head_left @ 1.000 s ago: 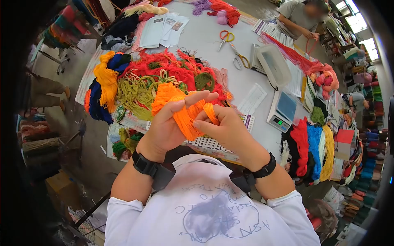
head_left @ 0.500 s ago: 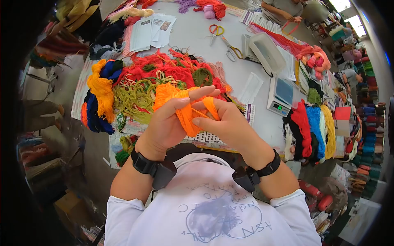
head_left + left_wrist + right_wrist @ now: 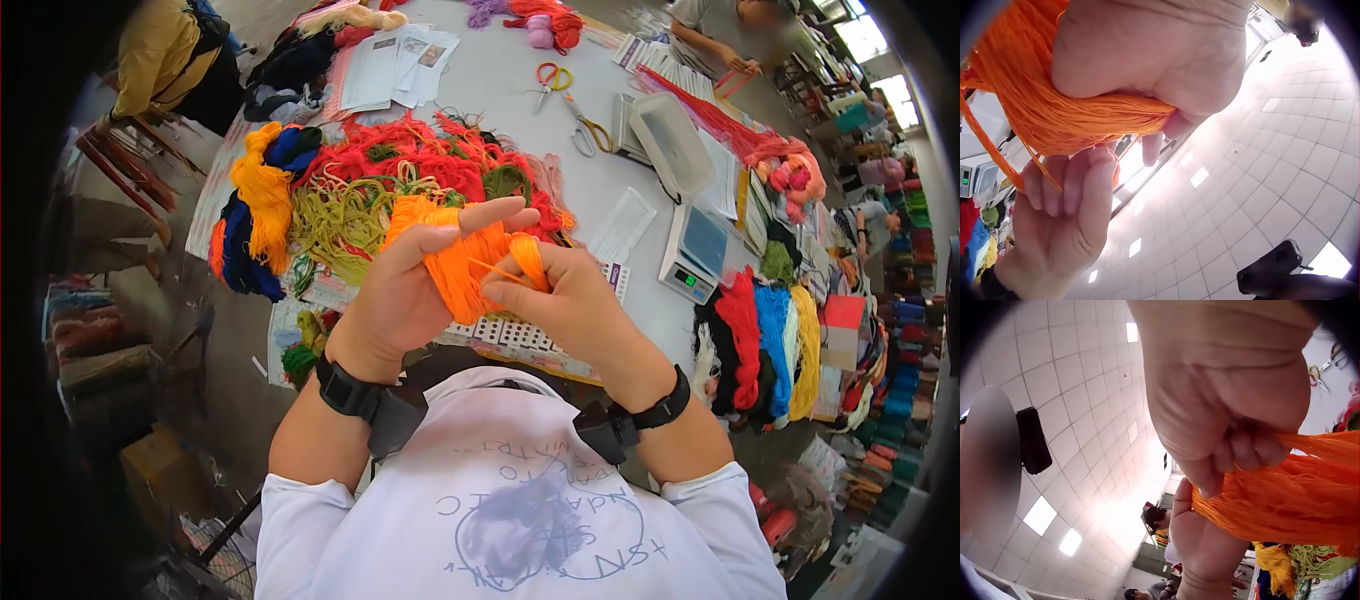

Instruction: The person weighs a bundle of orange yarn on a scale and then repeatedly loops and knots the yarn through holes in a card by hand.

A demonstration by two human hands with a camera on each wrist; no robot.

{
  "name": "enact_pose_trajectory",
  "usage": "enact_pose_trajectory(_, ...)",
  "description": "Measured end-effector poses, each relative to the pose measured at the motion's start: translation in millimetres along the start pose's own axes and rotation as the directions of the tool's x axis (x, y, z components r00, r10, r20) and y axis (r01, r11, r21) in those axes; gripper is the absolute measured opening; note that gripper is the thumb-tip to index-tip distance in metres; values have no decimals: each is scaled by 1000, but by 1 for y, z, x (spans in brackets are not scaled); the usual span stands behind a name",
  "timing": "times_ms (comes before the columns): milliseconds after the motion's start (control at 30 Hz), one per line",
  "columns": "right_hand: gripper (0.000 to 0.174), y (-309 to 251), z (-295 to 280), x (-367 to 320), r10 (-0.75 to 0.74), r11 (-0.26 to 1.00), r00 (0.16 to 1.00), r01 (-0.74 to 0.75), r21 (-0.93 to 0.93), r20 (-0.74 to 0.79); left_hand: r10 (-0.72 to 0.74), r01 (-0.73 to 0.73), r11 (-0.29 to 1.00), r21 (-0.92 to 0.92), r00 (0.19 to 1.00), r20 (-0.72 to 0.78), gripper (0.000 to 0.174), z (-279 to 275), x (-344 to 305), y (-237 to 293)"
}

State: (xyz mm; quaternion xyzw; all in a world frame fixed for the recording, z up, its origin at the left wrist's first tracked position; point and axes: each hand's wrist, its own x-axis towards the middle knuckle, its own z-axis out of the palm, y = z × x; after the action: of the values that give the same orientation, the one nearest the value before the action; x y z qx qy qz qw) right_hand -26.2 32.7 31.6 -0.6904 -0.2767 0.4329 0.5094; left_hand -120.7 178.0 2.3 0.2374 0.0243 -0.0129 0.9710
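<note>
A bundle of orange yarn (image 3: 459, 283) is wound around the left hand (image 3: 392, 290), whose thumb and fingers curl about it in the head view. Close on its right, the right hand (image 3: 572, 303) pinches a strand, with a loop of orange yarn (image 3: 527, 262) around its curled fingers. A thin strand runs between the two hands. In the left wrist view the orange yarn (image 3: 1054, 106) crosses the palm above the right hand (image 3: 1063, 212). The right wrist view shows the right hand's (image 3: 1235, 406) curled fingers against the orange yarn (image 3: 1291, 500).
Red yarn (image 3: 420, 150) and olive yarn (image 3: 340, 215) lie piled beyond the hands. Scissors (image 3: 590, 128), a plastic container (image 3: 672, 150) and a digital scale (image 3: 692, 260) stand to the right, with hanging skeins (image 3: 738, 340) nearby. Another person (image 3: 705, 35) sits across the table.
Both hands have shifted slightly to the right together, still holding the orange yarn. At the upper left, a person in a yellow top has come into fuller view.
</note>
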Motion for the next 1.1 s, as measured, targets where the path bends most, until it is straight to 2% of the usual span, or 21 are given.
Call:
enact_pose_trajectory(67, 17, -1, 1, 1, -27, 998, 999, 28, 49, -30, 11, -11, 1000, -13, 1000, -22, 55, 6, 0, -1)
enact_pose_trajectory(133, 18, -2, 0, 0, -104, 992, 993, 99, -82, -54, 33, -32, 999, 25, 999, -39, 56, 11, 0, -2)
enact_pose_trajectory(167, 18, -5, -1, 0, -109, 991, 993, 105, -82, -48, 39, -38, 999, 30, 998, -41, 56, 12, 0, -3)
enact_pose_trajectory(233, 17, -12, -2, -1, -63, 964, 998, 52, -260, -32, 54, -52, 998, 35, 997, -47, 56, 13, 0, -4)
enact_pose_trajectory(267, 17, -12, -2, -1, -66, 964, 997, 57, -259, -27, 58, -56, 998, 39, 997, -50, 56, 14, 0, -4)
enact_pose_trajectory(367, 14, -8, -3, 0, -107, 982, 992, 97, -161, -59, 82, -79, 995, 58, 996, -40, 55, 15, -1, -3)
enact_pose_trajectory(433, 11, -2, -7, 2, -34, 996, 999, 32, -79, -27, 76, -73, 995, 61, 996, -44, 56, 14, -2, -2)
enact_pose_trajectory(567, 7, -2, -10, 3, -13, 1000, 999, 13, 18, -33, 93, -82, 987, 137, 993, -78, 56, 11, -1, 0)
enact_pose_trajectory(633, 4, 6, -10, 6, -76, 977, 997, 79, 196, -23, 112, -83, 974, 209, 985, -128, 56, 11, -2, 1)
enact_pose_trajectory(667, 4, 4, -11, 5, -73, 978, 997, 77, 195, -26, 109, -81, 975, 206, 986, -127, 56, 10, -3, 3)
enact_pose_trajectory(733, 3, -4, -13, 2, 58, 959, 998, -66, 274, 37, 96, -74, 969, 235, 992, -83, 56, 6, -4, 6)
enact_pose_trajectory(833, 5, -10, -10, 1, 105, 940, 994, -112, 322, 39, 116, -71, 958, 277, 982, -152, 56, 10, -4, 6)
enact_pose_trajectory(967, 5, -11, -9, 2, 103, 938, 993, -116, 326, 56, 85, -49, 963, 266, 989, -124, 56, 9, -6, 12)
enact_pose_trajectory(1033, 6, -11, -10, 3, 116, 925, 990, -139, 353, 86, 84, -46, 928, 369, 992, -90, 58, 8, -6, 14)
enact_pose_trajectory(1100, 9, -6, -8, 4, 91, 933, 994, -107, 344, 64, 85, -47, 935, 352, 992, -95, 59, 10, -6, 14)
